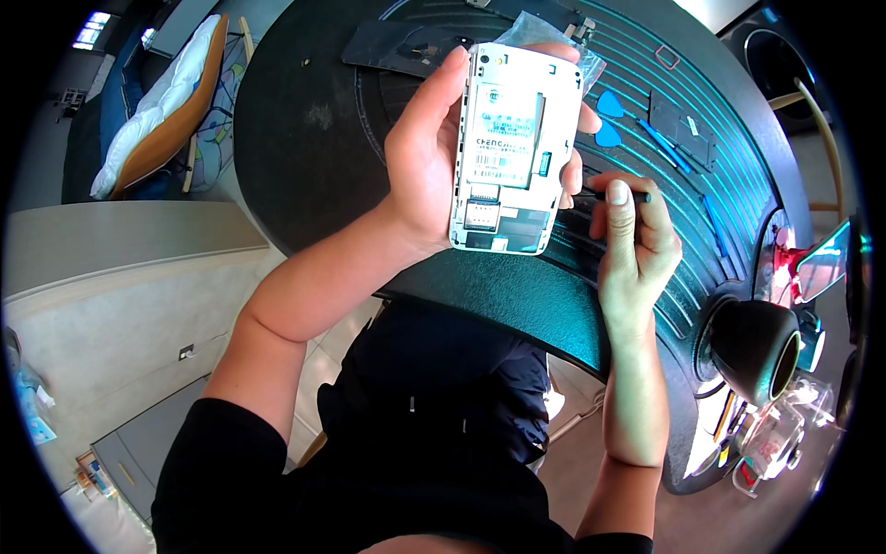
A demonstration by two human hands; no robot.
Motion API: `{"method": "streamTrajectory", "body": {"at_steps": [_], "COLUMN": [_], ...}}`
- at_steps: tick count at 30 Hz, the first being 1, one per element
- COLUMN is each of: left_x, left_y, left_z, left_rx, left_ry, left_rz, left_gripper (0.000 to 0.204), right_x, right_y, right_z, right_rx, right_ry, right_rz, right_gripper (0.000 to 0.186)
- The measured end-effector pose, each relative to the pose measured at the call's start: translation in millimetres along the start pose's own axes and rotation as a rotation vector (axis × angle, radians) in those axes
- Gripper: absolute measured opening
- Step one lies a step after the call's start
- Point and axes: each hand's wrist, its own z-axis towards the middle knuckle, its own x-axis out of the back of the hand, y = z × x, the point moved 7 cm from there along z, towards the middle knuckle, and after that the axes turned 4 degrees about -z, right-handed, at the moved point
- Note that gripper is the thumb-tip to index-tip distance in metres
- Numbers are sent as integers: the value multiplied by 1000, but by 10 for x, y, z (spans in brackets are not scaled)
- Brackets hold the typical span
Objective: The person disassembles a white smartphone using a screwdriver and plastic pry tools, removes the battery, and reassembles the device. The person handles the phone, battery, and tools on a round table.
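A smartphone (506, 152) with its back cover off is held upright above the table, its white inner frame, label and card slots facing me. My left hand (426, 152) is closed around it, thumb along the left edge and fingertips showing past the right edge. Just right of the phone's lower half, my right hand (639, 240) pinches a slim black tool (643, 197) between thumb and fingers. The tool lies roughly level and points toward the phone. I cannot make out its tip or whether it touches the phone.
On the round black ribbed table (305, 138) lie a dark flat panel (397, 48), a clear plastic bag (535, 35), blue triangular picks (609, 103), blue pry tools (666, 146) and a dark rectangular plate (683, 129). A black pot (757, 351) stands at the right edge.
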Motion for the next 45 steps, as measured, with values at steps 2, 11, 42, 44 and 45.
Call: {"method": "streamTrajectory", "body": {"at_steps": [2, 11, 42, 44, 45], "left_x": [-1, -51, 85, 120, 131], "left_y": [1, -3, -274, -284, -278], "left_z": [0, -9, -12, -21, -25], "left_rx": [-3, -4, 221, 190, 172], "left_ry": [-2, 8, 109, 140, 156], "left_rz": [4, 93, 136, 231, 277], "left_gripper": [70, 74, 68, 67, 67], "right_x": [-4, -13, 23, -80, -95], "right_y": [-2, -11, -154, -180, -176], "right_z": [1, 1, 16, -18, -24], "right_rx": [5, 43, -158, -231, -267], "right_ry": [-4, -14, -156, -228, -229], "right_rz": [-6, -11, 762, 712, 665], "right_gripper": [20, 21, 18, 17, 18]}}
